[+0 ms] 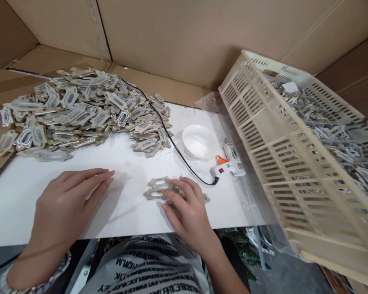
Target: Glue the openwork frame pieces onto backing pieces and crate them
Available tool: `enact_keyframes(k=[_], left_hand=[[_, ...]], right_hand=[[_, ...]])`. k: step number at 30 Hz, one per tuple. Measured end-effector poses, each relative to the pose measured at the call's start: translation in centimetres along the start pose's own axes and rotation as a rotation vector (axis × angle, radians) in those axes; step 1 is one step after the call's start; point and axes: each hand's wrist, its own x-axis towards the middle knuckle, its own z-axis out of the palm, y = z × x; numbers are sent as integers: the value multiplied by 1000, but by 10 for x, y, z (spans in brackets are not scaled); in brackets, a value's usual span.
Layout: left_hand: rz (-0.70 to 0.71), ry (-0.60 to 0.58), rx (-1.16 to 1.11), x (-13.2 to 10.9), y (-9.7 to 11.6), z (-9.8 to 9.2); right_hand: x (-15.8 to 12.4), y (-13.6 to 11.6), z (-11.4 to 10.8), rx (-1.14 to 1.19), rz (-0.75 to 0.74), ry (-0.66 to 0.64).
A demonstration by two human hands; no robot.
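Note:
My left hand lies flat on the white board, fingers stretched out, holding nothing. My right hand rests with spread fingers on a small group of grey ornate frame-shaped pieces near the board's front edge, pressing on them rather than gripping. A white hot glue gun with an orange trigger lies just right of that hand, its black cord running back across the board. A white shallow dish sits behind the glue gun.
A large heap of ornate pieces covers the back left of the board. A cream slotted plastic crate holding more pieces stands tilted at the right. Cardboard walls close off the back.

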Motion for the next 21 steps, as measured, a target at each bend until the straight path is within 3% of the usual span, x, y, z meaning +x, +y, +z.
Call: enact_keyframes(k=[3, 5, 7, 9, 12, 16, 21], left_hand=[[-297, 1, -276, -1, 12, -6], [-489, -126, -433, 0, 23, -10], [-561, -255, -530, 3, 35, -11], [-522, -370, -608, 7, 45, -11], [-333, -478, -681, 11, 56, -6], [-127, -469, -673, 10, 58, 1], [-210, -372, -649, 3, 41, 6]], right_hand=[[8, -5, -1, 117, 28, 79], [16, -13, -4, 252, 56, 123], [24, -21, -6, 384, 77, 140], [31, -29, -7, 475, 93, 129], [36, -33, -5, 558, 92, 80], [32, -27, -1, 641, 179, 41], [23, -12, 2, 635, 419, 106]])
